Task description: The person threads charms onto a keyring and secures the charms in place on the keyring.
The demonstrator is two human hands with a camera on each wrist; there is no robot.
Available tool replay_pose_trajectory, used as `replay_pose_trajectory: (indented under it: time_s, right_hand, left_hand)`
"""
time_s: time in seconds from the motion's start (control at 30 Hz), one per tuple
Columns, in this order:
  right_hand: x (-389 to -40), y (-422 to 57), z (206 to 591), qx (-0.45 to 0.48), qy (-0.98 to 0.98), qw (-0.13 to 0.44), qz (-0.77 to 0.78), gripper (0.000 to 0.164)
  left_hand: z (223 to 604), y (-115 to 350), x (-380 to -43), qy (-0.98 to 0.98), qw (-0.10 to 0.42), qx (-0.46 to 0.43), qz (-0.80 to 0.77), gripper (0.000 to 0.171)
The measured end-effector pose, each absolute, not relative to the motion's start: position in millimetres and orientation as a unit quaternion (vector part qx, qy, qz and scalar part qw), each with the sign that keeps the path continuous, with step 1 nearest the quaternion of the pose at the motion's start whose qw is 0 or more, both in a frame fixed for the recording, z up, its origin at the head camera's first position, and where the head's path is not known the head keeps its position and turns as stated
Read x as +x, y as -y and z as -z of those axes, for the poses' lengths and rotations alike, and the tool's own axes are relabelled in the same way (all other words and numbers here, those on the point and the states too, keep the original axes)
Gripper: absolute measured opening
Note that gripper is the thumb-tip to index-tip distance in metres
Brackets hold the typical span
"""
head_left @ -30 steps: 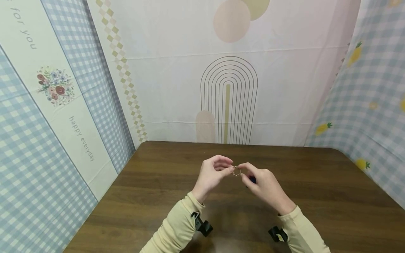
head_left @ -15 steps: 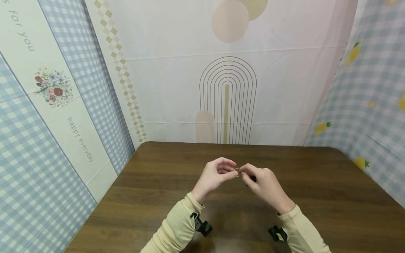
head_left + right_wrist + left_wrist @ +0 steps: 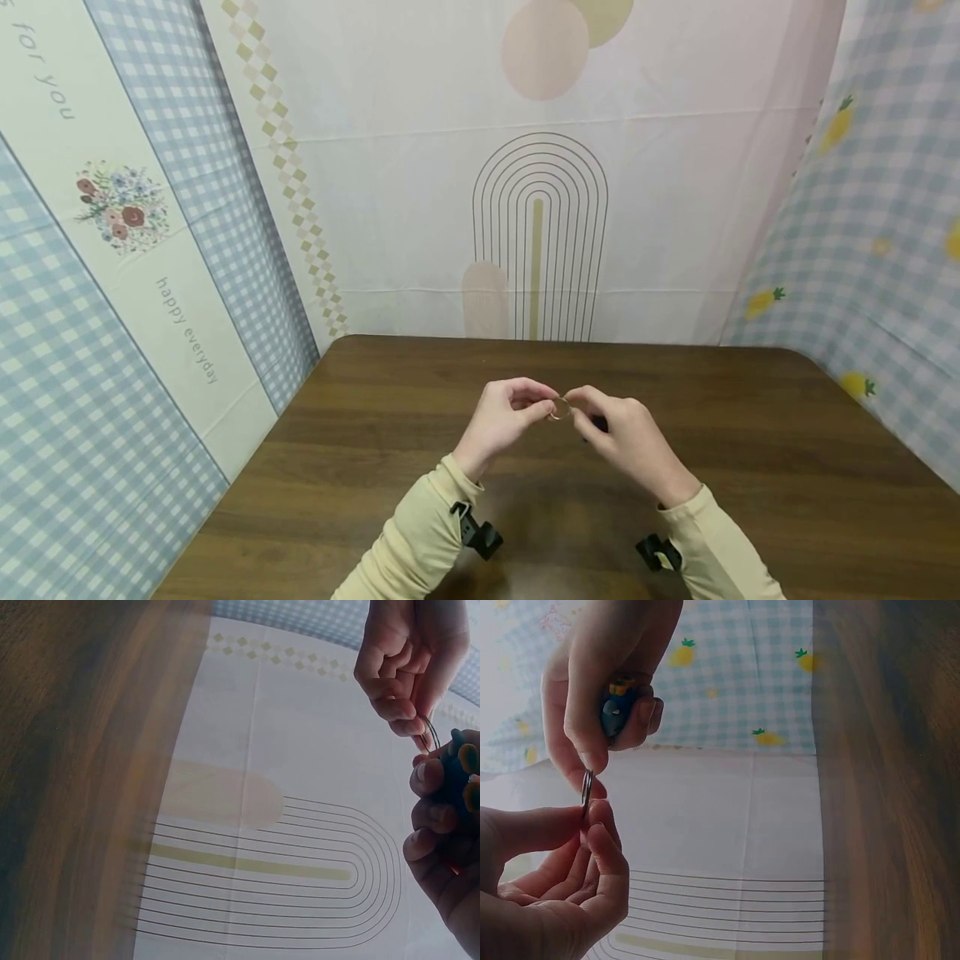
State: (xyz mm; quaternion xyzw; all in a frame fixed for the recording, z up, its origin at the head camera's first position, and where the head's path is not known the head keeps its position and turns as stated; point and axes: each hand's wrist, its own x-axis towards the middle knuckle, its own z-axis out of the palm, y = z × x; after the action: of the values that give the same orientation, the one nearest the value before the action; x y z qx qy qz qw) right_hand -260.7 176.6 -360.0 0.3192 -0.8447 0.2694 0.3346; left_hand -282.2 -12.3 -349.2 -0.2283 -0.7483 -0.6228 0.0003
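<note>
Above the table, a thin metal split key ring (image 3: pixel 587 787) is held between the two hands. My left hand (image 3: pixel 498 421) pinches its near side between thumb and fingers. Opposite, the thumb and index finger of my right hand (image 3: pixel 628 437) are at the ring's other side. The curled fingers of that right hand also hold a small blue figure (image 3: pixel 615 712) with yellow parts. In the right wrist view, the blue figure (image 3: pixel 454 776) sits close beside the ring (image 3: pixel 433 733). From the head only a dark bit of it shows; whether ring and figure are joined, I cannot tell.
A brown wooden table (image 3: pixel 360 467) lies beneath the hands. Behind it hangs a pale printed cloth (image 3: pixel 397 208), with blue checked cloths (image 3: pixel 885 208) at the sides. Black camera mounts (image 3: pixel 480 533) sit on both wrists.
The ring was mostly hidden by the fingertips half a second ago and now shows its round outline again. My left fingers have shifted slightly on it; the right hand stays nearly in place.
</note>
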Motion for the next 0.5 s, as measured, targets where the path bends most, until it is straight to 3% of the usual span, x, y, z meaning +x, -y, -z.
replay_pose_trajectory:
  time_s: [0.5]
  right_hand:
    - [-267.8,-184.3,356.7,0.323,0.840,0.339,-0.276,0.022]
  left_hand:
    - [345.4,5.7,-286.2,0.732,-0.007,-0.218,0.645,0.020]
